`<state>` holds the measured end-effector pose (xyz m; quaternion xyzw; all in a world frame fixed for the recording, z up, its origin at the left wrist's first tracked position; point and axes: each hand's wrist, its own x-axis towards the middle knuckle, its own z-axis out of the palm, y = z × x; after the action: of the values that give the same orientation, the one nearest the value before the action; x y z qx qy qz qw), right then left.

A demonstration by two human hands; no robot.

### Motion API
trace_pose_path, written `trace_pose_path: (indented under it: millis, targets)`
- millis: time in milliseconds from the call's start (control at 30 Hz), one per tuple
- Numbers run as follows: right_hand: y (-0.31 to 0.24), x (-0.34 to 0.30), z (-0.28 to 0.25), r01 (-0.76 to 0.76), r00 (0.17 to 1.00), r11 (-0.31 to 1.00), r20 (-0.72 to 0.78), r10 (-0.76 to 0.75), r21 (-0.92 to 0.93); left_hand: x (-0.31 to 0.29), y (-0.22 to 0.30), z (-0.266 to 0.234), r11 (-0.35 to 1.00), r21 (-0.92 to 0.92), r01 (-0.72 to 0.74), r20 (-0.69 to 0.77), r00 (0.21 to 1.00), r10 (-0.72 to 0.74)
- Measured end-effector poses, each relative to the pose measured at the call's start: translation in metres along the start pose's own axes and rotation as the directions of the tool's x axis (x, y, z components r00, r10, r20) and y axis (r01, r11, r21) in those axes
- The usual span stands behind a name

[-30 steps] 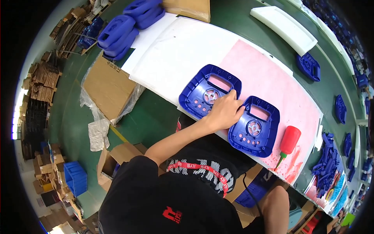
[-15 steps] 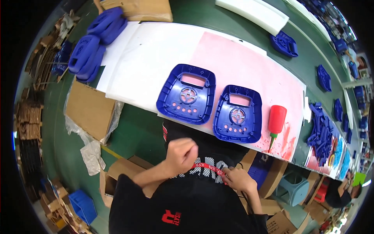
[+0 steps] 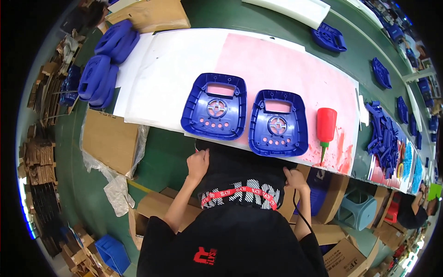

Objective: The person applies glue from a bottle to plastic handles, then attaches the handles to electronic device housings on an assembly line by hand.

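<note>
Below the table edge, my left hand [image 3: 198,165] is closed at the left side of the black shirt [image 3: 244,161], pinching its edge. At the shirt's other side my right hand [image 3: 296,179] is also closed on the cloth. A thin black cable [image 3: 295,206] runs down beside my right wrist. Ahead of my hands, two blue plastic housings lie hollow side up: a left housing [image 3: 234,109] and a right housing [image 3: 297,121]. Neither is touched. Right of them is a red squeeze bottle [image 3: 326,123] with a green nozzle, pointing toward me.
Blue housings are stacked [image 3: 98,81] at the table's far left. Blue parts [image 3: 383,138] lie heaped on the right. An open carton [image 3: 168,207] and a blue-grey stool [image 3: 357,210] stand below the table. Another person [image 3: 412,210] is at the far right.
My left hand has moved forward and left, to the shirt's edge. My right hand has moved slightly forward and right. The shirt front is now stretched out between them.
</note>
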<state>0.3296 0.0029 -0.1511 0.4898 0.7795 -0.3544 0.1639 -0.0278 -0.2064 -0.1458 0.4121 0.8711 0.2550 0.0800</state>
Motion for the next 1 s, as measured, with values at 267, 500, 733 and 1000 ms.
trace_pose_path:
  millis: [267,500,733,1000]
  targets:
    - [0.019,-0.069,-0.030,-0.021,0.890,0.954,0.440,-0.118,0.299,0.010,-0.007,-0.094,0.978,0.021,-0.210,0.637,0.756,0.148]
    - [-0.030,-0.109,-0.052,-0.024,0.888,0.892,0.420,-0.189,0.451,0.008,-0.026,-0.108,0.986,0.013,-0.166,0.736,0.669,0.103]
    - [-0.048,-0.101,-0.082,0.268,0.946,0.960,0.164,-0.279,0.082,-0.026,-0.031,-0.058,0.966,0.174,-0.193,0.750,0.662,-0.003]
    - [-0.095,-0.103,-0.220,0.227,0.843,0.974,-0.498,-0.201,-0.009,0.032,0.150,-0.132,0.864,-0.369,-0.344,0.235,0.864,0.445]
